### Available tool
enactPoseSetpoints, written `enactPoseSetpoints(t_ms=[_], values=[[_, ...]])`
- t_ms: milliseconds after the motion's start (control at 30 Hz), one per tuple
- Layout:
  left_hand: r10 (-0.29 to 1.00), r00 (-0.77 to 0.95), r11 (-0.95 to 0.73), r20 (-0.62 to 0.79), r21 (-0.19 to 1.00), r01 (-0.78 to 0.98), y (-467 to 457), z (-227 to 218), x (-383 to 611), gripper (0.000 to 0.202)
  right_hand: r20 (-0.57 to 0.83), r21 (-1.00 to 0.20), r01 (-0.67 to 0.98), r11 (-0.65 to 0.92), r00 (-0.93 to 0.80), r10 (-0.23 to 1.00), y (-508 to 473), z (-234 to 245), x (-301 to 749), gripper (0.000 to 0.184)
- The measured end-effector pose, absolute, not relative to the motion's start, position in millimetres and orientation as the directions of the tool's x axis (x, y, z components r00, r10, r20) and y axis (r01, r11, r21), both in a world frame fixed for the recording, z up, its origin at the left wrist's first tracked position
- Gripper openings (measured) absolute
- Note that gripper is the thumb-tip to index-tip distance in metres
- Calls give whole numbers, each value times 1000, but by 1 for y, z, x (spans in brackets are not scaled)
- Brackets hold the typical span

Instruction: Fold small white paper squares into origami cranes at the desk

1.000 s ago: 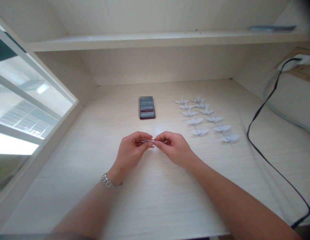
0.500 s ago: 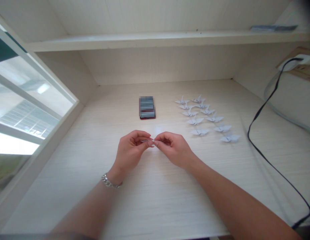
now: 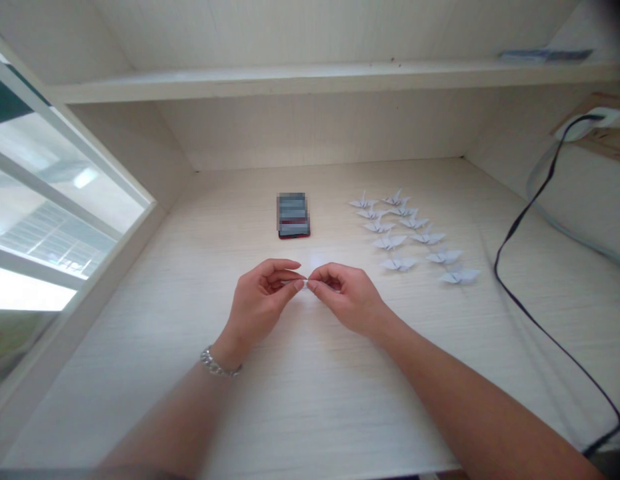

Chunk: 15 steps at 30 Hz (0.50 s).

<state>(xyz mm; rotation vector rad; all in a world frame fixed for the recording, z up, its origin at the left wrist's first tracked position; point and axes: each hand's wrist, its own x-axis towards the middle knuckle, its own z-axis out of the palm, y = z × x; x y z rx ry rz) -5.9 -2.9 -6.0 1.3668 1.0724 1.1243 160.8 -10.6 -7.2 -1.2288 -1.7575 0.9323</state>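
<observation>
Pinching a small folded paper (image 3: 293,283), left hand (image 3: 257,305) and right hand (image 3: 346,300) meet at the fingertips, a steady, even grip suiting it; paper cranes (image 3: 389,242) lie at 2 o'clock.

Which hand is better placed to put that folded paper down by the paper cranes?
Probably the right hand: the paper cranes lie on its side, and the left hand is farther away. Both hands pinch the small folded paper.

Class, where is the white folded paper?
In head view, the white folded paper is pinched between left hand and right hand, left of the pale paper cranes.
</observation>
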Motion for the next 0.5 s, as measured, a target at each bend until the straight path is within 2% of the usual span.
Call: enactPoseSetpoints(t_ms=[267, 500], values=[[977, 202, -70, 71, 997, -14, -3, -3, -8, 23, 190, -881, 391, 267, -226, 956, -10, -7, 162, 11], [975, 169, -165, 145, 980, 115, -4, -7, -7, 23, 191, -882, 382, 277, -247, 950, -10, -8, 161, 11]])
